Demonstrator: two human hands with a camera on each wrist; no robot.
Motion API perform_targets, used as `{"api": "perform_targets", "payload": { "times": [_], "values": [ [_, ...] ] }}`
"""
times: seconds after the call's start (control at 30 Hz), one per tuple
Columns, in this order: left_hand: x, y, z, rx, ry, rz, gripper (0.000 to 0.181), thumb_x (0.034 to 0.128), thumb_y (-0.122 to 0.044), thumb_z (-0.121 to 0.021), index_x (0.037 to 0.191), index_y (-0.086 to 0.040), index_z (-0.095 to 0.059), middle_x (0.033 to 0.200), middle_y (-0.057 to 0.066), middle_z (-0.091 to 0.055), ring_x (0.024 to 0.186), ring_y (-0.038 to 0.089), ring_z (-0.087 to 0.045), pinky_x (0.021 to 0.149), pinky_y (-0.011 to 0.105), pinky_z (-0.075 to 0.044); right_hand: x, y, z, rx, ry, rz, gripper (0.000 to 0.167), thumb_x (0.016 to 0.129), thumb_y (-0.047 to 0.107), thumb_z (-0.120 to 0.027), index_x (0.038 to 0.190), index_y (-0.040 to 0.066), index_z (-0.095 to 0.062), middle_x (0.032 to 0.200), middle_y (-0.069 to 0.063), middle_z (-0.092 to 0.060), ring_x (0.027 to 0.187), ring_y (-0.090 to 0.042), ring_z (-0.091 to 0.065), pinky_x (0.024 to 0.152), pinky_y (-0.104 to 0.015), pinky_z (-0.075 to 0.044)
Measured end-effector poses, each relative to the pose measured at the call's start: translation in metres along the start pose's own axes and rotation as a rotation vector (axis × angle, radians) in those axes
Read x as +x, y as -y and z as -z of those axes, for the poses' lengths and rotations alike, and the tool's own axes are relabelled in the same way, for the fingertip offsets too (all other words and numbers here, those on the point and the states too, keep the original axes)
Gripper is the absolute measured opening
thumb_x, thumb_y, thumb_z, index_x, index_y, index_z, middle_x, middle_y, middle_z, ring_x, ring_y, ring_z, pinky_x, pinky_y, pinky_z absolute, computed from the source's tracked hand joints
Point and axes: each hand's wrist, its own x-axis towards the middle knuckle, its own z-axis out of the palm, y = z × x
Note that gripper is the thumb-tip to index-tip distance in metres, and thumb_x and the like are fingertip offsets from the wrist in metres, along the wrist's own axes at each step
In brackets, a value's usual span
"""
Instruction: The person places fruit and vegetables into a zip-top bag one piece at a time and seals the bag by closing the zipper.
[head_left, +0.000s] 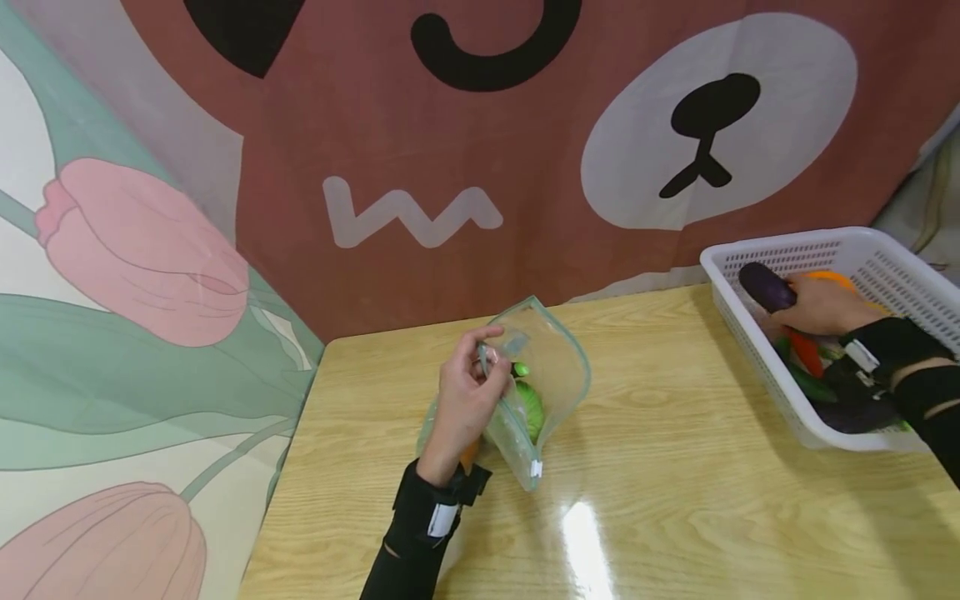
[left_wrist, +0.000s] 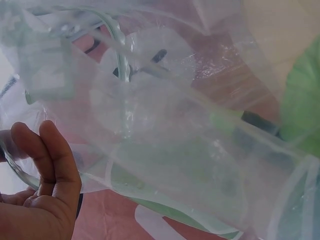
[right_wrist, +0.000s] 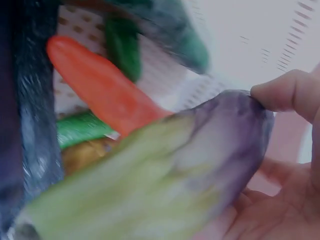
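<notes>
My left hand (head_left: 467,392) grips the edge of a clear zip bag (head_left: 558,354) with a pale green rim and a white slider. The bag lies open-mouthed on the table. Through its film show a ribbed light-green vegetable (head_left: 530,408) and a dark piece with a bright green end (head_left: 520,369); something orange (head_left: 469,455) appears beside my wrist. Over the white basket (head_left: 761,375), my right hand (head_left: 828,307) holds an eggplant (head_left: 767,287) by one end. Close up, this eggplant (right_wrist: 215,145) looks purple near my thumb and pale green farther along.
Inside the basket are a red pepper-like piece (head_left: 806,354), a green vegetable (head_left: 810,383), a dark long one (head_left: 855,415) and something orange (head_left: 828,277). A wooden table (head_left: 660,500) supports both bag and basket. A printed cloth (head_left: 450,283) hangs behind it.
</notes>
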Motion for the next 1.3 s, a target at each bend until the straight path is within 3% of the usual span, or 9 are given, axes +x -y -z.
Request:
{"api": "perform_targets", "payload": {
  "times": [0.2,0.33,0.57,0.87,1.03,1.3],
  "values": [
    [0.000,-0.001,0.000,0.026,-0.005,0.016,0.035,0.0891,0.010,-0.050,0.125,0.010,-0.048,0.079,0.006,-0.050,0.058,0.008,-0.048,0.054,0.020,-0.041,-0.019,0.021,0.015,0.060,-0.135,0.027,0.072,0.078,0.019,-0.069,0.130,-0.015,-0.033,0.107,-0.040,-0.043,0.090,-0.047,-0.043,0.074,-0.060,-0.040],
    [0.000,-0.001,0.000,0.028,-0.006,0.029,0.039,0.0893,0.010,-0.050,0.128,0.010,-0.045,0.078,0.004,-0.050,0.060,0.008,-0.050,0.055,0.020,-0.042,-0.035,0.050,0.026,0.035,-0.177,0.091,0.070,0.080,0.017,-0.068,0.135,-0.008,-0.033,0.113,-0.038,-0.038,0.095,-0.048,-0.036,0.074,-0.061,-0.040],
    [-0.001,-0.002,0.001,0.043,-0.014,0.030,0.042,0.0888,0.009,-0.051,0.130,0.010,-0.042,0.078,0.005,-0.051,0.061,0.009,-0.051,0.056,0.021,-0.043,-0.068,0.120,0.041,-0.052,-0.275,0.326,0.067,0.077,0.012,-0.071,0.135,0.000,-0.040,0.112,-0.030,-0.043,0.076,-0.035,-0.049,0.057,-0.044,-0.045],
    [-0.001,-0.002,0.001,0.020,-0.017,0.034,0.047,0.0890,0.009,-0.051,0.134,0.007,-0.038,0.078,0.005,-0.051,0.061,0.010,-0.053,0.057,0.021,-0.044,-0.091,0.177,0.037,-0.008,-0.410,0.734,0.065,0.068,0.004,-0.074,0.130,0.009,-0.053,0.110,-0.013,-0.053,0.077,-0.020,-0.049,0.059,-0.034,-0.043],
    [-0.002,-0.002,-0.001,-0.007,-0.021,0.054,0.057,0.0891,0.009,-0.051,0.142,0.000,-0.031,0.079,0.005,-0.051,0.062,0.013,-0.053,0.059,0.022,-0.045,-0.096,0.201,0.033,-0.022,-0.393,0.878,0.061,0.069,0.006,-0.071,0.128,0.010,-0.055,0.110,-0.008,-0.053,0.075,-0.014,-0.052,0.056,-0.026,-0.047],
    [0.001,0.022,0.000,-0.010,-0.025,0.040,0.063,0.0906,0.005,-0.053,0.146,-0.010,-0.028,0.081,0.004,-0.052,0.062,0.013,-0.054,0.059,0.024,-0.046,-0.097,0.244,0.030,-0.129,-0.216,0.901,0.060,0.072,0.011,-0.074,0.129,0.013,-0.057,0.108,-0.006,-0.055,0.071,-0.012,-0.053,0.059,-0.026,-0.046]
  ]
}}
